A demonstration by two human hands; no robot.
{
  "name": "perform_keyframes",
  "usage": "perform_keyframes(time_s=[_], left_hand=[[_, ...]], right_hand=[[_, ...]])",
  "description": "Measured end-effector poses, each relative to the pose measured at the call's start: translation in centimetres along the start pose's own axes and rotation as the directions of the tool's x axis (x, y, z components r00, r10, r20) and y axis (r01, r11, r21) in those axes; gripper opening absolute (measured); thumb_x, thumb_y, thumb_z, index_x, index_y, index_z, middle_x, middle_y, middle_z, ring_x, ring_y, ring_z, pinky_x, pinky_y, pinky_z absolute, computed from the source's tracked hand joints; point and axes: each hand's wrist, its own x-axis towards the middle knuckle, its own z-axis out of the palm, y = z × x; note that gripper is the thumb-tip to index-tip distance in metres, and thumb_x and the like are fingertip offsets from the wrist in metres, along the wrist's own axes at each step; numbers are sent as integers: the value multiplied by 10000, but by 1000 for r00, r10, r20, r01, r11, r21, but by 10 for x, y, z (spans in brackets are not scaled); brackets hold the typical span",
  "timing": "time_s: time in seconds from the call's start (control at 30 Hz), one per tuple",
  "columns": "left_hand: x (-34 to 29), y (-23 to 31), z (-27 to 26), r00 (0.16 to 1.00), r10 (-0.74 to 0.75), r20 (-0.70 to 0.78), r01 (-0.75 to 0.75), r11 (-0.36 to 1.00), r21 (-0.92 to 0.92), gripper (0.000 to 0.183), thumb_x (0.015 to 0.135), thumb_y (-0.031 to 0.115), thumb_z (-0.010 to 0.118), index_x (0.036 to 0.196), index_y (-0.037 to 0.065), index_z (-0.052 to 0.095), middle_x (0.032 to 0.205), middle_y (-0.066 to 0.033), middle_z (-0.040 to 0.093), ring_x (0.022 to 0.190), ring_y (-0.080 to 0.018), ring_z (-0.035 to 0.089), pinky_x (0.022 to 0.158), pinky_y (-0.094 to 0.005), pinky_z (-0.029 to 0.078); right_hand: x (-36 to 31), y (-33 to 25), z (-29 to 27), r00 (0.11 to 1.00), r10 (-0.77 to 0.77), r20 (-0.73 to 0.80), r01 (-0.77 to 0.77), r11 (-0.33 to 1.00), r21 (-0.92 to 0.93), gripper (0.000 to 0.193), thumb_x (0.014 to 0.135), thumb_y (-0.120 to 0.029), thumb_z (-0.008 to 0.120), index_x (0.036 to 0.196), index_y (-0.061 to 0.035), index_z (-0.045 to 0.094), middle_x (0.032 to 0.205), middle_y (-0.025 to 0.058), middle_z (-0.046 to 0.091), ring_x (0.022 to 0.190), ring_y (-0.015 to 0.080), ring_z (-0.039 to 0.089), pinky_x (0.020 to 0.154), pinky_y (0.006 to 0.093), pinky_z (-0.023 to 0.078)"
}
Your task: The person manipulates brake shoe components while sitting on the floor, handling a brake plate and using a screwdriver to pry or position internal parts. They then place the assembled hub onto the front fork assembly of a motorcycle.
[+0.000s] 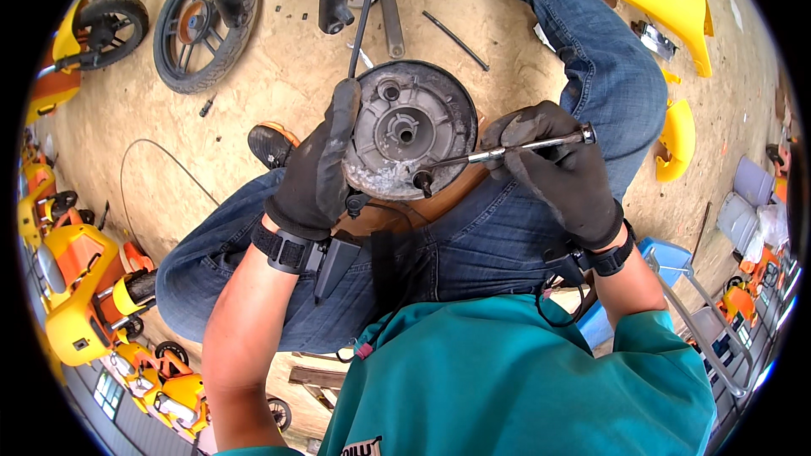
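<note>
My gloved left hand is closed around the left rim of a round grey brake plate. The plate is tilted up above my lap, its ribbed inner face and central hole showing. In my gloved right hand is a slim silver rod-shaped tool with a round socket-like end. Its thin tip meets a small dark post low on the plate; whether it sits inside is too small to tell. A black cable runs upward from beside my left fingers.
On the floor ahead lie a spoked wheel with tire, a long wrench and a thin dark rod. My jeans-clad legs spread on both sides. Yellow body panels are at right, yellow scooters at left, a blue chair behind right.
</note>
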Motion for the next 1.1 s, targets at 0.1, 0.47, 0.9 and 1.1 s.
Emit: perform_keyframes(time_s=[0.1, 0.47, 0.9, 1.1], left_hand=[[7, 4, 1, 991, -125, 56, 136, 857, -497, 492, 1086, 288, 323, 1476, -12, 322, 1432, -158, 503, 1302, -223, 509, 1133, -371, 412], [5, 14, -5, 945, 325, 47, -323, 895, 307, 861, 854, 64, 743, 1510, -23, 193, 1414, -231, 495, 1259, -299, 552, 1067, -410, 465], [4, 10, -2, 934, 357, 6, -332, 864, 378, 883, 845, 98, 761, 1503, -43, 189, 1354, -228, 557, 1195, -316, 606, 1021, -404, 498], [2, -9, -3, 966, 256, -22, -230, 900, 370, 756, 893, 94, 703, 1484, -47, 253, 1373, -203, 552, 1210, -276, 596, 1041, -376, 483]], right_hand=[[2, -5, 7, 1000, -6, -21, 7, 1000, 5, 92, 906, 35, 581, 981, -17, 570, 950, 101, 658, 777, 88, 585, 645, 237, 474], [7, -16, -4, 990, -27, -141, 36, 998, 57, 104, 917, 50, 557, 1005, -4, 567, 985, 134, 661, 790, 115, 595, 685, 259, 486], [18, -16, -9, 984, -94, -149, 95, 995, -1, 47, 949, 8, 549, 991, -2, 567, 965, 126, 651, 816, 125, 604, 717, 273, 503], [23, -30, -10, 968, -75, -238, 57, 995, -83, 76, 947, -14, 580, 1016, 16, 595, 979, 115, 677, 825, 136, 648, 743, 258, 539]])
